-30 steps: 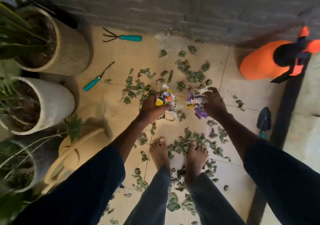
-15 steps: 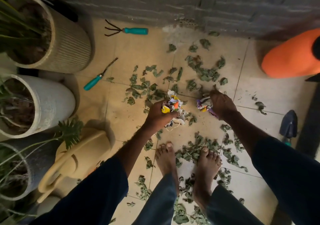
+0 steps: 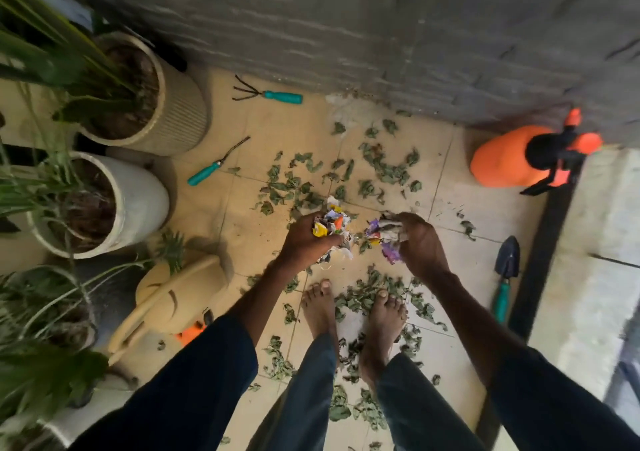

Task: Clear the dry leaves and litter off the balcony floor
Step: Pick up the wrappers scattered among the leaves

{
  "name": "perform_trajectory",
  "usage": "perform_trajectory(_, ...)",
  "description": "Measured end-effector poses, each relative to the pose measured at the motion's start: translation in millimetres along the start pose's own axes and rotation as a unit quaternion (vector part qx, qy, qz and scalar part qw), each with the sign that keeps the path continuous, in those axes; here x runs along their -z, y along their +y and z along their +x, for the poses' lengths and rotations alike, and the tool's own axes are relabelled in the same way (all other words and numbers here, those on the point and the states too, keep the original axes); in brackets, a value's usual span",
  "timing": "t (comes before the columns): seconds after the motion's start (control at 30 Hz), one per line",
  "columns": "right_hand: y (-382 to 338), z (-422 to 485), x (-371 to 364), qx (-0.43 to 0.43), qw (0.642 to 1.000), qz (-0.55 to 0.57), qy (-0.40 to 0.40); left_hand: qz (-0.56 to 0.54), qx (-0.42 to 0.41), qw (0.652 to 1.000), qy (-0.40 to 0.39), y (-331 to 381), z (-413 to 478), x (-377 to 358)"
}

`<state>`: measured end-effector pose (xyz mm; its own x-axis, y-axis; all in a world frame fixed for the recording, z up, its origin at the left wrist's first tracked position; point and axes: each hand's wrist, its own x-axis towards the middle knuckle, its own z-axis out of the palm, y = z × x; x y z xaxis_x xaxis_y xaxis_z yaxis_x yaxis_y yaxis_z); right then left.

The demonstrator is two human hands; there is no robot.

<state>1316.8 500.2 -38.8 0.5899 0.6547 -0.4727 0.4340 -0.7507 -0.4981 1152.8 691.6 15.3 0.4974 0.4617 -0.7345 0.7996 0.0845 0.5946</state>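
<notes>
Dry green-grey leaves (image 3: 384, 170) lie scattered over the cream tiled floor (image 3: 263, 232), ahead of my bare feet and around them. My left hand (image 3: 304, 239) grips a crumpled bunch of coloured paper litter (image 3: 332, 223) in yellow, orange and white. My right hand (image 3: 419, 242) grips a second bunch of litter (image 3: 382, 237) with purple and white scraps. Both hands are held above the floor, close together, a small gap between the two bunches.
Three planted pots (image 3: 149, 104) stand along the left with a beige watering can (image 3: 173, 298) beside them. A teal hand rake (image 3: 270, 95) and a teal weeder (image 3: 214, 168) lie on the tiles. An orange sprayer (image 3: 512, 159) and a trowel (image 3: 505, 274) sit at the right, by a dark threshold.
Both hands have lifted up from the floor with their bunches of litter. The view has risen and swung, so the sprayer and trowel are fully in sight again.
</notes>
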Motion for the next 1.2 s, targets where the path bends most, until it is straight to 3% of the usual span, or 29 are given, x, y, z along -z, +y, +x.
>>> perform_trajectory(0.2,-84.2,-50.0,58.2,-0.034,0.995,0.094,0.014,-0.001,0.024,0.999,0.021,35.2,-80.1,39.4)
perform_trajectory(0.53,-239.2,-153.5,142.2,-0.070,0.990,0.119,0.004,0.003,0.067,0.997,0.026,64.9,-247.3,120.0)
perform_trajectory(0.77,-329.7,-238.5,193.9,-0.110,0.958,0.264,-0.014,-0.050,0.131,0.986,0.092,65.4,-364.8,152.7)
perform_trajectory(0.97,-358.2,-278.6,217.2,-0.092,0.976,0.173,-0.095,-0.092,0.171,0.972,0.134,65.2,-435.8,148.0)
perform_trajectory(1.07,-369.7,-290.2,232.8,-0.019,0.982,0.162,-0.094,-0.106,0.184,0.965,0.154,71.2,-472.5,151.5)
perform_trajectory(1.2,-386.3,-302.6,244.6,0.033,0.990,0.059,-0.127,-0.162,0.172,0.949,0.208,72.6,-525.1,153.0)
